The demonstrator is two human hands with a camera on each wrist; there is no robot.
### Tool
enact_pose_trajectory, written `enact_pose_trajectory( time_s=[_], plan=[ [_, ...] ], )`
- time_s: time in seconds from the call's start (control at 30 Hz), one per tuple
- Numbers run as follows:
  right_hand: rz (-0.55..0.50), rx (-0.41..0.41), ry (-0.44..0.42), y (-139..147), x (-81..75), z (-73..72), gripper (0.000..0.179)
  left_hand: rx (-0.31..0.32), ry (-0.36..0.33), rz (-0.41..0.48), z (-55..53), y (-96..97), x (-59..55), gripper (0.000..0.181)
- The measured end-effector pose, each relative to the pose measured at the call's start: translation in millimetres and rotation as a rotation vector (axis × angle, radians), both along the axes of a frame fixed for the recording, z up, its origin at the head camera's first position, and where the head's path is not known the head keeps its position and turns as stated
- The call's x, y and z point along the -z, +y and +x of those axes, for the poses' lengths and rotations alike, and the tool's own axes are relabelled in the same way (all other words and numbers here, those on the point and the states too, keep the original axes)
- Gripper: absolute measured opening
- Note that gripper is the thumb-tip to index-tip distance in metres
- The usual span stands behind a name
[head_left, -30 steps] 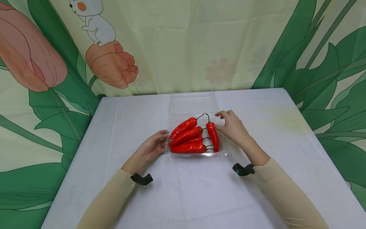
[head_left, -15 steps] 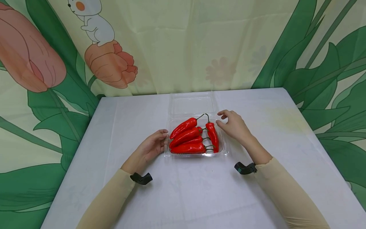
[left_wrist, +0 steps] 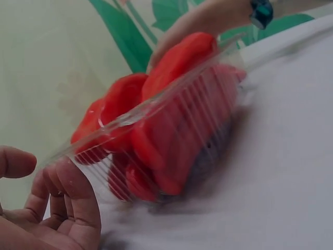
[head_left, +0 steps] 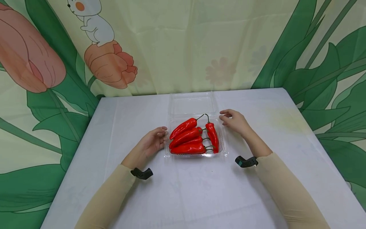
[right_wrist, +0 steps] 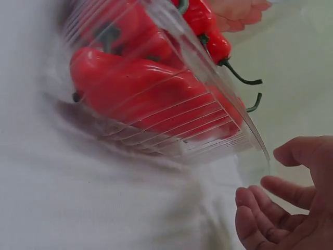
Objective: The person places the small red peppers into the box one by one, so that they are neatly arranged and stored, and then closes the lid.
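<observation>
Several glossy red peppers [head_left: 187, 136] with green stems lie in a clear plastic clamshell box [head_left: 224, 152] in the head view. Most lie slanting on the left side; one pepper [head_left: 212, 137] stands lengthwise along the right wall. My left hand [head_left: 152, 141] is at the box's left rim, fingers loosely bent and thumb apart from them. In the left wrist view those fingers [left_wrist: 78, 182] are right at the rim's corner. Off the box's right rear corner, my right hand [head_left: 235, 122] has loosely bent fingers and nothing in them; the right wrist view shows its thumb [right_wrist: 296, 151] beside the rim.
The box's clear lid [head_left: 192, 105] lies folded back, flat toward the table's far edge. A white cloth covers the table [head_left: 183, 197]. Behind it hangs a curtain [head_left: 183, 47] printed with flowers and leaves. Each wrist carries a black camera [head_left: 246, 161].
My right hand has drawn away from the right-hand pepper, back and to the right. The left hand has shifted slightly at the left rim. The peppers and box have stayed in place.
</observation>
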State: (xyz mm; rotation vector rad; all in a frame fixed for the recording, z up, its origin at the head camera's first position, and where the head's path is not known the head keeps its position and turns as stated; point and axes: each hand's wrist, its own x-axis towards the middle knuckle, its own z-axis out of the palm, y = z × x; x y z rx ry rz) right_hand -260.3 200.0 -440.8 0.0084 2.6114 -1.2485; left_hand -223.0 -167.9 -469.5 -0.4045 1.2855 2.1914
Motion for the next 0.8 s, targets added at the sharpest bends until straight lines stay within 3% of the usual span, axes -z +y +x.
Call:
enact_pose_trajectory(
  time_s=[0.2, 0.4, 0.57, 0.8],
  plan=[
    [-0.201, 0.085, -0.125, 0, 1.5, -14.8, 0.053, -0.108, -0.092, -0.029, -27.0, 2.0, -5.0, 0.015],
    [-0.427, 0.153, -0.214, 1, 2.1, -28.1, 0.056, -0.157, -0.124, -0.078, -56.5, 1.7, -9.3, 0.016],
    [-0.553, 0.18, -0.265, 1, 1.5, -34.5, 0.055, -0.15, -0.126, -0.092, -70.5, 2.4, -11.8, 0.02],
    [-0.573, 0.199, -0.288, -1, -0.3, -36.5, 0.051, -0.079, -0.053, -0.057, -74.6, 7.2, -12.1, 0.03]
  ],
)
